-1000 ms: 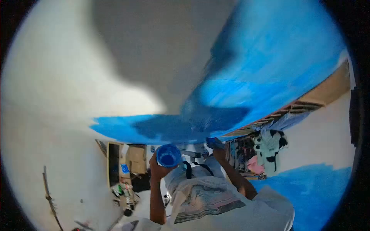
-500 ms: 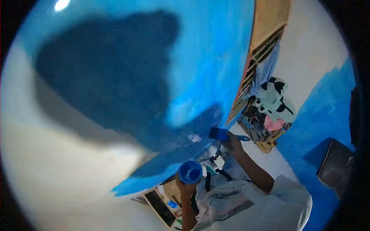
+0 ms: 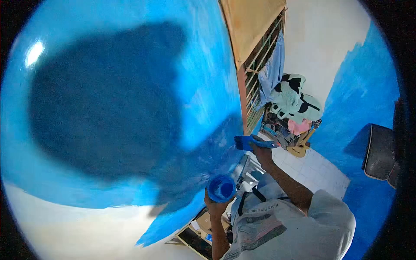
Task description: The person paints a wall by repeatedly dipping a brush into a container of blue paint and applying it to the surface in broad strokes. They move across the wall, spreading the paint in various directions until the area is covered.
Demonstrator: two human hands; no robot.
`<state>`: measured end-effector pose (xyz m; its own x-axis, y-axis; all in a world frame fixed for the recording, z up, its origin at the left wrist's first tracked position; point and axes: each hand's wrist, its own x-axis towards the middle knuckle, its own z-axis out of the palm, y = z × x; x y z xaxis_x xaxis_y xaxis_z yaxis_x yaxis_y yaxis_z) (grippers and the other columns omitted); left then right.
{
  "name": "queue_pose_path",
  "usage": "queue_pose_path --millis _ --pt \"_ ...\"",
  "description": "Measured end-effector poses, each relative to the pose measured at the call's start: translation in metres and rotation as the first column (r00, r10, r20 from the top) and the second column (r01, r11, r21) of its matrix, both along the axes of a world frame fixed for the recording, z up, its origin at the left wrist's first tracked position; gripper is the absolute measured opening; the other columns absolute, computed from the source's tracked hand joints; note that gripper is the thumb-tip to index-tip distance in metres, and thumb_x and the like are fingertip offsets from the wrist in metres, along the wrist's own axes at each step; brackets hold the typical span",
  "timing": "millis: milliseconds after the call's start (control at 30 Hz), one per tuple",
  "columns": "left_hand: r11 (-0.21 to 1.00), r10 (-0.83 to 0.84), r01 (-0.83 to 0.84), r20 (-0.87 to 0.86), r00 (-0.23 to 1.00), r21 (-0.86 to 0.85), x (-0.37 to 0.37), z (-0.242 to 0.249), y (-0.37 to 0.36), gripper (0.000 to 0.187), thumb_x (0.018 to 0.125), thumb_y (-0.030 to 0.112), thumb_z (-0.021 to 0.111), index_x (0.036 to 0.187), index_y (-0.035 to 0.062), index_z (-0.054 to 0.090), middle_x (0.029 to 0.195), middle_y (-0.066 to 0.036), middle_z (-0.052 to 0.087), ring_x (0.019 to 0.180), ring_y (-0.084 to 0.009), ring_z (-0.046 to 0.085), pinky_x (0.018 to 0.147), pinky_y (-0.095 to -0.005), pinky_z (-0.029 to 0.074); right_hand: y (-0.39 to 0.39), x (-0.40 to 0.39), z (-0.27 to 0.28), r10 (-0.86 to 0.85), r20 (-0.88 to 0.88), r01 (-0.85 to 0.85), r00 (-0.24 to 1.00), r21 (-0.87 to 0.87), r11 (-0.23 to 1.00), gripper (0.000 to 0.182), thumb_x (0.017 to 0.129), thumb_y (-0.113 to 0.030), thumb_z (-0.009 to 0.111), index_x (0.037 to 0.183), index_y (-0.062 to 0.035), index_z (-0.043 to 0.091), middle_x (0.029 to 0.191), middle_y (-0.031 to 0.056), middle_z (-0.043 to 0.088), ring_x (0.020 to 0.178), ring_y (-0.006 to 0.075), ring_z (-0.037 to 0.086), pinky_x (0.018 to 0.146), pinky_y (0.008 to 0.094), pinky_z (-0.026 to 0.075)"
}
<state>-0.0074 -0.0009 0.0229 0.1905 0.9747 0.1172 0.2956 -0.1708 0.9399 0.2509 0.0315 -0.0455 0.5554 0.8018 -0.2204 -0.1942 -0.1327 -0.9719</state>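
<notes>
My right hand (image 3: 261, 152) is closed around the handle of a wide paintbrush (image 3: 243, 142), whose bristles are coated in blue. The bristle tips are right at the blue-painted wall (image 3: 208, 82), close to its edge by the window. Lower down, my left hand (image 3: 214, 207) grips a round blue tub (image 3: 211, 190) from below, with its open mouth facing me. Wet blue paint lies inside it. A large dark shadow covers much of the wall, and the white part of the wall (image 3: 91, 225) shows at the lower left.
A barred window (image 3: 260, 56) with a blue cloth (image 3: 272, 69) is beyond the brush. Below it are a black-and-white plush toy (image 3: 294, 102) and a small guitar (image 3: 299, 150). A dark padded chair back (image 3: 381, 151) stands at the right. Boxes (image 3: 211, 223) sit low, near my left arm.
My view has swung to the right, so the window and the room's things appear further left. The brush has turned slightly in my right hand, and the tub appears a little higher and further right.
</notes>
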Motion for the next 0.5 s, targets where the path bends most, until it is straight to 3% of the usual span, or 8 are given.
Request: queue_pose_path --millis 33,100,167,233,267,300,400,500 --pt "1.0 0.0 0.0 -0.009 1.0 0.002 0.008 0.001 0.001 0.078 0.051 0.024 0.094 0.115 0.0027 0.057 0.107 -0.011 0.065 0.096 -0.0234 0.063 0.086 -0.0376 0.051 0.004 0.009 -0.007 -0.01 0.254 0.006 0.967 0.02 1.0 0.04 0.092 -0.023 0.062 0.125 -0.0014 0.057 0.109 0.0117 0.065 0.098 0.017 0.061 0.086 0.0313 0.048" --pt "0.965 0.024 0.028 0.197 0.98 -0.262 0.017 -0.002 0.002 0.075 0.054 0.024 0.093 0.116 0.0028 0.056 0.108 -0.009 0.064 0.095 -0.0234 0.062 0.086 -0.0395 0.052 0.015 0.025 -0.018 -0.017 0.441 -0.028 0.898 0.095 0.995 0.039 0.091 -0.023 0.063 0.123 -0.0005 0.058 0.108 0.0127 0.066 0.097 0.017 0.061 0.085 0.0321 0.049" --pt "0.994 -0.001 0.011 0.087 0.996 -0.109 0.017 -0.008 0.003 0.076 0.055 0.024 0.093 0.118 0.0029 0.055 0.109 -0.009 0.064 0.096 -0.0234 0.062 0.086 -0.0394 0.052 0.03 0.032 0.04 -0.059 0.694 -0.028 0.718 0.114 0.993 0.035 0.089 -0.018 0.067 0.116 0.0033 0.062 0.105 0.0156 0.067 0.094 0.0189 0.064 0.083 0.0346 0.05" --pt "1.0 -0.003 0.001 -0.046 0.999 -0.028 0.02 -0.013 0.001 0.077 0.056 0.024 0.093 0.119 0.0035 0.054 0.109 -0.009 0.064 0.097 -0.0231 0.062 0.088 -0.0386 0.051 0.043 0.041 0.121 -0.149 0.527 -0.006 0.837 0.28 0.96 0.035 0.085 -0.015 0.071 0.111 0.0057 0.063 0.103 0.0175 0.069 0.095 0.0224 0.065 0.085 0.0368 0.05" --pt "1.0 0.01 -0.011 -0.047 0.999 -0.022 0.023 -0.014 0.001 0.077 0.056 0.024 0.093 0.119 0.0035 0.054 0.109 -0.009 0.064 0.097 -0.0231 0.062 0.088 -0.0386 0.051 0.062 0.041 0.16 -0.525 0.477 0.013 0.705 0.731 0.682 0.026 0.086 -0.007 0.068 0.108 0.0064 0.064 0.099 0.017 0.07 0.089 0.0222 0.068 0.082 0.0346 0.053" --pt "0.996 0.028 -0.031 -0.032 0.999 -0.083 0.029 -0.016 0.0 0.078 0.054 0.025 0.093 0.119 0.0039 0.055 0.109 -0.009 0.064 0.098 -0.0229 0.062 0.088 -0.0383 0.05 0.056 0.045 0.228 -0.42 0.49 0.023 0.764 0.629 0.777 0.03 0.084 -0.002 0.069 0.111 0.0092 0.062 0.103 0.0172 0.069 0.093 0.0202 0.066 0.085 0.0346 0.052" --pt "0.993 0.09 -0.091 -0.018 0.996 -0.079 0.059 0.022 0.0 0.079 0.051 0.028 0.095 0.116 0.0042 0.057 0.108 -0.009 0.065 0.098 -0.0226 0.063 0.09 -0.0373 0.05 0.082 0.063 0.328 -0.68 0.382 0.046 0.626 0.852 0.521 0.034 0.084 -0.008 0.07 0.113 0.008 0.062 0.103 0.0162 0.069 0.093 0.0177 0.065 0.084 0.031 0.051" --pt "0.995 0.1 -0.098 0.087 0.991 -0.022 0.072 0.024 0.001 0.079 0.051 0.029 0.095 0.116 0.0038 0.057 0.108 -0.009 0.066 0.097 -0.0226 0.063 0.089 -0.0375 0.05 0.109 0.06 0.363 -0.656 0.273 0.028 0.704 0.912 0.409 0.039 0.085 -0.012 0.07 0.117 0.007 0.06 0.106 0.0202 0.067 0.096 0.0257 0.066 0.085 0.0327 0.051"
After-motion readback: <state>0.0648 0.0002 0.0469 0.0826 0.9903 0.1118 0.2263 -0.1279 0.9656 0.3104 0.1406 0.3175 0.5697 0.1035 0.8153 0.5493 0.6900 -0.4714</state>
